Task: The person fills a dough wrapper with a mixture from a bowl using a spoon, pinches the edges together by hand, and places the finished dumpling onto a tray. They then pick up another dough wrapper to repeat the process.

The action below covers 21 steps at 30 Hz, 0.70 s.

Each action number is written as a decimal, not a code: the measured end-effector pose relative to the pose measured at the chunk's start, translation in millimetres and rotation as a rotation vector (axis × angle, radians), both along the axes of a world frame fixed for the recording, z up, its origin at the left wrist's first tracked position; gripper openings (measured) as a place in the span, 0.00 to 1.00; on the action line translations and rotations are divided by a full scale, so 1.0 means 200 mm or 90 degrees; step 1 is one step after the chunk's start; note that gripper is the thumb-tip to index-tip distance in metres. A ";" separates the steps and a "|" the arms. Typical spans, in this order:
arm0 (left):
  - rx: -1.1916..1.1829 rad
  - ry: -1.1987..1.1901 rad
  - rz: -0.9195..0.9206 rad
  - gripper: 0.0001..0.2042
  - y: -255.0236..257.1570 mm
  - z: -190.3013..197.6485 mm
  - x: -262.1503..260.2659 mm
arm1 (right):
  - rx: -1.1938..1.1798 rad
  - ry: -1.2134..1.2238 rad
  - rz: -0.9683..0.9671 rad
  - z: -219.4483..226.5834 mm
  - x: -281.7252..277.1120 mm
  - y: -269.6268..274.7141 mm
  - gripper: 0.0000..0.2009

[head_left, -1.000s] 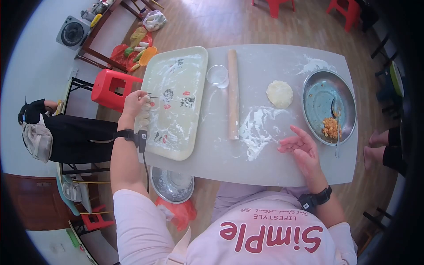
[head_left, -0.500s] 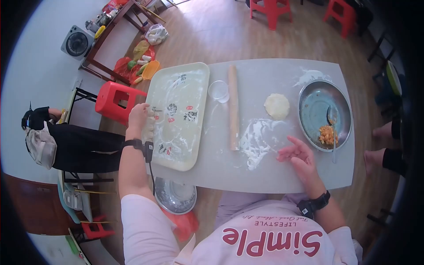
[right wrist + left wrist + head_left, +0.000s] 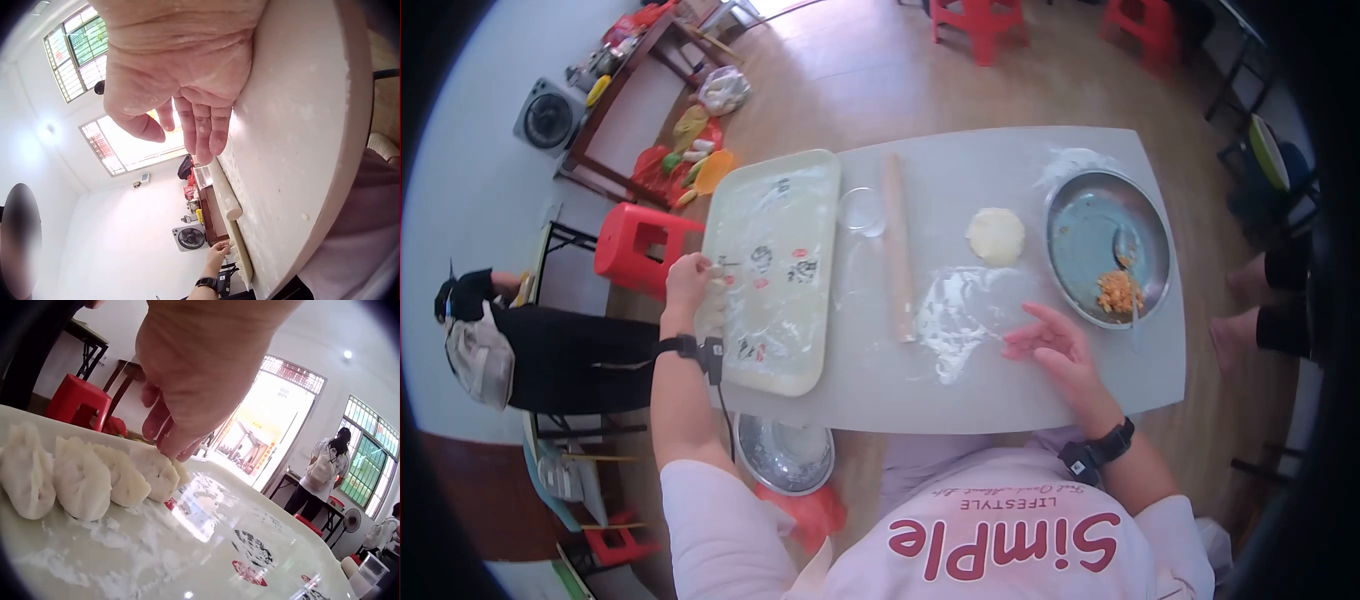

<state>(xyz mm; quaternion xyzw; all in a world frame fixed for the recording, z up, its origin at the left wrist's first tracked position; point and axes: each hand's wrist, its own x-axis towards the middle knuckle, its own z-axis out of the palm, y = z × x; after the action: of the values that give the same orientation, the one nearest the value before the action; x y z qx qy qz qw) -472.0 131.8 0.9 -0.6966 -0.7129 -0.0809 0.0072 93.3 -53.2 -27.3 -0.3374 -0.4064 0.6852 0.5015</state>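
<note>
The left hand (image 3: 686,290) is at the left side of the floured tray (image 3: 828,290), its fingertips pinching a dumpling (image 3: 181,472) at the far end of a row. In the left wrist view several pleated dumplings (image 3: 81,481) stand side by side along the tray edge; the hand (image 3: 194,369) partly hides the far one. The right hand (image 3: 1055,352) hovers palm inward near the table's front, fingers loosely extended and holding nothing. Beyond it lies a round dough wrapper (image 3: 996,237), left of a metal dish (image 3: 1092,190) holding orange filling (image 3: 1118,292) and a spoon (image 3: 1122,245).
A rolling pin (image 3: 898,250) and a clear cup (image 3: 862,212) lie right of the tray. Loose flour (image 3: 950,325) covers part of the table (image 3: 850,410). A metal basin (image 3: 785,455) sits below the front edge; a red stool (image 3: 625,245) is beyond the tray's left side.
The head view has shifted, so the table and its items first appear lower, then farther left. The left hand stays at the row of dumplings; the right hand keeps much the same pose.
</note>
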 end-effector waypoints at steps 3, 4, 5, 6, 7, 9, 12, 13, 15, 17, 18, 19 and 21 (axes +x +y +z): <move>0.017 -0.003 -0.046 0.04 0.02 -0.04 -0.02 | 0.017 -0.009 0.007 -0.02 0.01 0.00 0.27; 0.031 -0.012 -0.064 0.03 0.03 -0.04 -0.02 | 0.037 -0.008 0.025 -0.02 0.01 0.01 0.26; 0.032 -0.018 -0.073 0.03 0.03 -0.05 -0.03 | 0.038 -0.014 0.016 -0.01 0.02 0.01 0.26; 0.030 -0.018 -0.072 0.04 0.02 -0.03 -0.02 | 0.025 -0.018 0.023 0.00 0.01 0.01 0.27; 0.026 -0.016 -0.071 0.05 0.02 -0.03 0.00 | 0.010 -0.021 0.030 0.01 0.02 0.01 0.27; 0.072 0.017 -0.071 0.06 -0.01 0.03 0.08 | 0.015 -0.008 0.034 -0.02 0.02 0.01 0.27; 0.161 -0.075 -0.095 0.12 -0.05 0.16 0.40 | 0.019 0.011 0.042 -0.03 0.02 0.01 0.27; 0.142 -0.203 -0.088 0.12 -0.11 0.25 0.67 | 0.011 0.016 0.044 -0.03 0.02 0.01 0.27; 0.124 -0.212 -0.266 0.12 -0.17 0.28 1.00 | 0.012 0.020 0.042 -0.03 0.02 0.01 0.27; 0.032 -0.251 -0.363 0.10 -0.26 0.29 1.36 | 0.017 0.023 0.045 -0.03 0.02 0.01 0.27; 0.029 -0.233 -0.430 0.10 -0.29 0.27 1.50 | 0.024 0.018 0.052 -0.03 0.02 0.02 0.27; 0.032 -0.207 -0.477 0.10 -0.29 0.24 1.61 | 0.032 0.013 0.060 -0.03 0.03 0.02 0.26; 0.039 -0.180 -0.526 0.11 -0.26 0.15 1.77 | 0.041 0.006 0.059 -0.03 0.03 0.02 0.26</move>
<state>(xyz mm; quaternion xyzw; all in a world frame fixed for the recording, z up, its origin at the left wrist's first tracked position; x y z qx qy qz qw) -118.9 79.3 30.7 -0.9050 -0.3653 -0.1924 -0.1026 98.7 -49.9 -33.1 -0.2987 -0.4414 0.6957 0.4817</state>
